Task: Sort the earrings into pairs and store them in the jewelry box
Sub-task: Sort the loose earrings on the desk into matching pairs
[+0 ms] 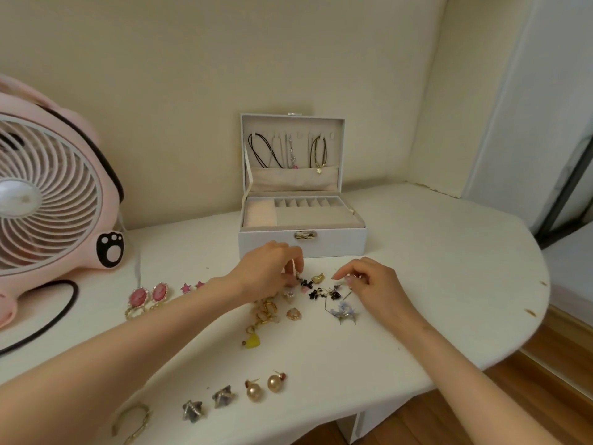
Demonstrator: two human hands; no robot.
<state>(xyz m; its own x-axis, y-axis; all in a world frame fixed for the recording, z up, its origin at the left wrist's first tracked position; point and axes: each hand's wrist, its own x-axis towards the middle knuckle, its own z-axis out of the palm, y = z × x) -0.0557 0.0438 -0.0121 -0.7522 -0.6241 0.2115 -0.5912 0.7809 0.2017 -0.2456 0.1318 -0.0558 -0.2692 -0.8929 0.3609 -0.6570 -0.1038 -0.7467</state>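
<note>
One broad white table with a rounded edge (433, 252) carries everything, and on its far left stands a big pink desk fan with a white grille (48, 200), its black cable (48, 319) looping across the tabletop. Far centre, against the wall, sits the white jewelry box (301, 244), lid up, with dark cord necklaces (266, 150) hanging inside the lid and beige padded compartments showing in the tray. Both arms reach in from the near side. The left hand (269, 268) is just near of the box front, fingers curled down with the tips bunched over the far edge of a loose heap of earrings; whether they actually pinch a piece I cannot tell. The right hand (375, 284) hovers at the right of the heap, thumb and forefinger drawn close together, and whether anything sits between them I cannot tell either. Sorted pairs lie apart from the heap: two pink oval gem earrings with gold rims (149, 295) on the left, two small pink star studs (192, 286) just right of them, two gold pearl studs (264, 387) near centre, two grey star-shaped earrings (208, 403) just left of those, and a thin gold hoop (134, 419) at the near left edge. In the heap between the hands: tangled gold rings (266, 311), a pale blue flower earring (343, 311), a yellow heart charm (252, 341), dark flower earrings (324, 292), a shell-shaped stud (292, 314).
</note>
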